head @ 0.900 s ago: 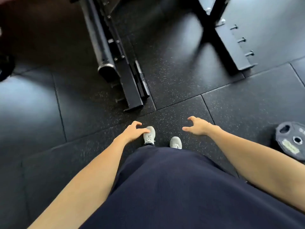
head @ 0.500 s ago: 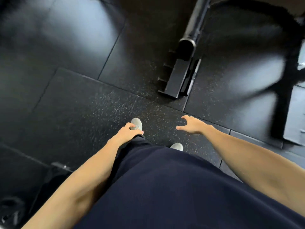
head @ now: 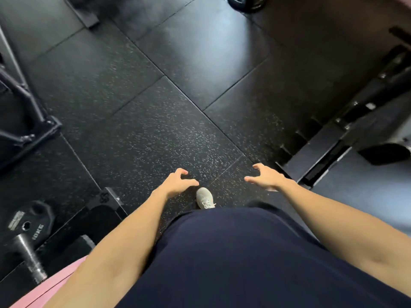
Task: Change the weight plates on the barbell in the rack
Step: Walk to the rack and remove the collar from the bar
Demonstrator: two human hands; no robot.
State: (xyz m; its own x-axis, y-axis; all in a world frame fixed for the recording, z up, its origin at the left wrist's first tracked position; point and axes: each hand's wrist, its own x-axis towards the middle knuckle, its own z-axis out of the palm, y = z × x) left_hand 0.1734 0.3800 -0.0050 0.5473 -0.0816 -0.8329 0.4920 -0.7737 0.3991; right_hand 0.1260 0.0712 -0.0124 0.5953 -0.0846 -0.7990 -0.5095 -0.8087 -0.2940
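I look down at a black rubber floor. My left hand [head: 176, 182] hangs in front of me with curled, spread fingers and holds nothing. My right hand [head: 265, 176] is also empty, fingers apart. A black weight plate marked 10KG [head: 33, 221] sits on a steel sleeve [head: 27, 254] at the lower left, well left of my left hand. The end of a barbell sleeve [head: 387, 153] shows at the right edge, above a rack base [head: 315, 156].
A black metal frame [head: 26, 121] stands at the left. Another plate [head: 245, 2] lies at the top edge. A rack foot [head: 84, 14] is at the top left. One grey shoe [head: 205, 197] is between my hands. Pink fabric [head: 51, 283] shows at the bottom left.
The view has swung left: the rack base and barbell end slid from upper middle to the right edge, and the 10KG plate on its sleeve came into view at lower left. Both hands stay empty.
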